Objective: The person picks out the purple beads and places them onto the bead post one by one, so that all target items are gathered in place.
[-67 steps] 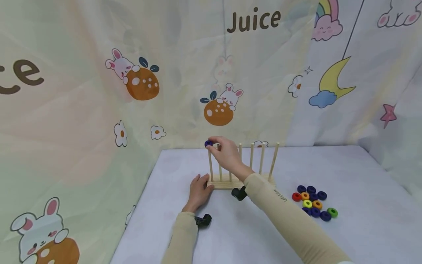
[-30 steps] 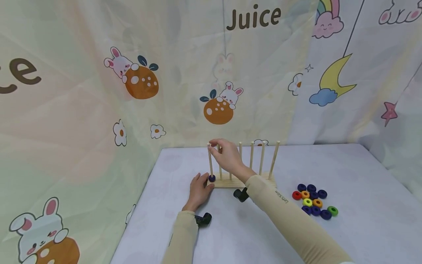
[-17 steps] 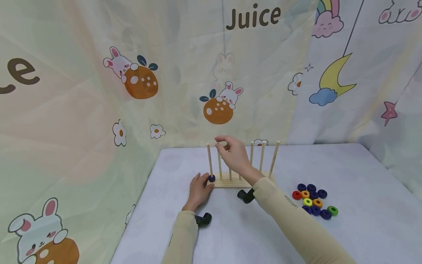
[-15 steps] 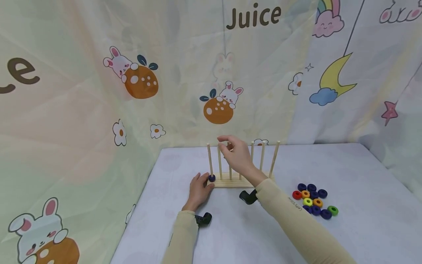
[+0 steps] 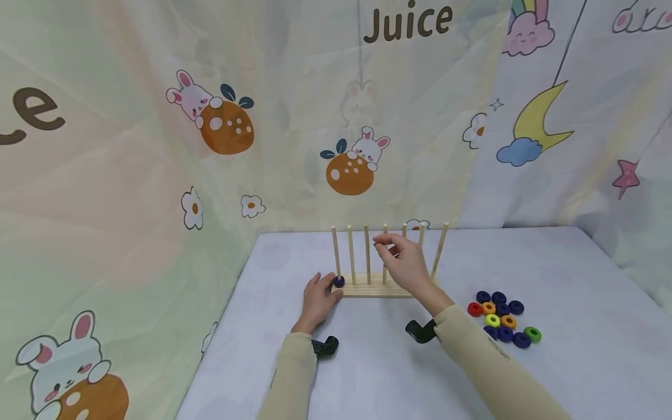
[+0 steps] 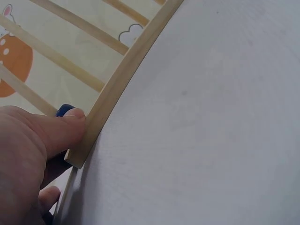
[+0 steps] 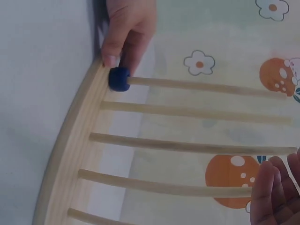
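Observation:
A wooden peg stand (image 5: 367, 290) with several upright dowels stands on the table. My left hand (image 5: 317, 302) holds the left end of its base; in the left wrist view the thumb (image 6: 65, 131) lies along the base's front, the other fingers partly hidden behind. One dark blue ring bead (image 7: 118, 79) sits at the foot of the leftmost peg, beside that hand. My right hand (image 5: 406, 263) hovers in front of the middle pegs with fingers loosely bent and nothing visible between them.
To the right of the stand lies a loose group of ring beads: several dark blue ones (image 5: 521, 340), a red bead (image 5: 475, 310), two orange, a yellow bead (image 5: 492, 315) and a green bead (image 5: 532, 331). A printed cloth backdrop (image 5: 294, 116) hangs behind the table.
The blue bead left my right fingers and dropped down the leftmost peg to the base. Since then my right hand has moved right and slightly down. The left hand has stayed put.

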Demonstrator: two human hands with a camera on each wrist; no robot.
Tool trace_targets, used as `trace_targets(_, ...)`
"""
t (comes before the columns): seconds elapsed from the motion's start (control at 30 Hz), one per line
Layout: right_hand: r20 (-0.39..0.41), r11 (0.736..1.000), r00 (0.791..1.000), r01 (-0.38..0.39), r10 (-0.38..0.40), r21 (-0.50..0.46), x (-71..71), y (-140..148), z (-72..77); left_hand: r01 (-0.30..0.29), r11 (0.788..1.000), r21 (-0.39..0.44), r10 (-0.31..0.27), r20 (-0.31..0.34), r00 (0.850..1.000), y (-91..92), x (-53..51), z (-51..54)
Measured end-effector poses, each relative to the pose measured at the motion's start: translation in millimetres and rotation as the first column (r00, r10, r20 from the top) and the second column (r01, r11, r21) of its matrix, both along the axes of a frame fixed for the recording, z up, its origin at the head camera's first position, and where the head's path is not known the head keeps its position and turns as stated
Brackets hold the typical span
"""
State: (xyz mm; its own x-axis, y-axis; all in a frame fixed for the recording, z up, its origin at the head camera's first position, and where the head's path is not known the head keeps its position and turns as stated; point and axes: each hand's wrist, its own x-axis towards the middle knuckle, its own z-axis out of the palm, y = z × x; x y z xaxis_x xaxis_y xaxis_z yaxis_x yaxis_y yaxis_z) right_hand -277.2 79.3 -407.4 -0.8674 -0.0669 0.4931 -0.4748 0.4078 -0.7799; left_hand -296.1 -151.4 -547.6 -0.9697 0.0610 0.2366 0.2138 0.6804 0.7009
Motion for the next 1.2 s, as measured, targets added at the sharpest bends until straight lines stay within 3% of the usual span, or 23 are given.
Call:
trace_targets(0.3,0.031,0.995,0.997,0.061,-0.064,0.084,7.4,23,-26.6,-0.003,1.0,-0.002,0.003,0.004,1.0,1.0,0.3,0.1)
trace_targets(0.57,0.16,0.994,0.983,0.083,-0.093,0.073,20.4,38,-55.0,-0.011,1.0,-0.01,0.011,0.032,0.999,1.3,0.3,0.8)
trace_targets(0.73,0.248,0.993,0.963,0.093,-0.11,0.076,30.9,43,-71.6,-0.009,1.0,-0.004,0.01,0.038,0.999,1.5,-0.1,0.1)
trace_targets(0.97,0.348,0.991,0.928,0.115,-0.133,0.072,42.6,47,-84.5,-0.004,1.0,-0.003,0.004,0.033,0.999,1.5,-1.1,-1.5)
trace_targets(1.2,0.355,0.986,0.923,0.111,-0.15,0.127,51.3,53,-91.2,-0.001,1.0,-0.003,0.001,0.029,1.0,1.8,-0.4,0.1)
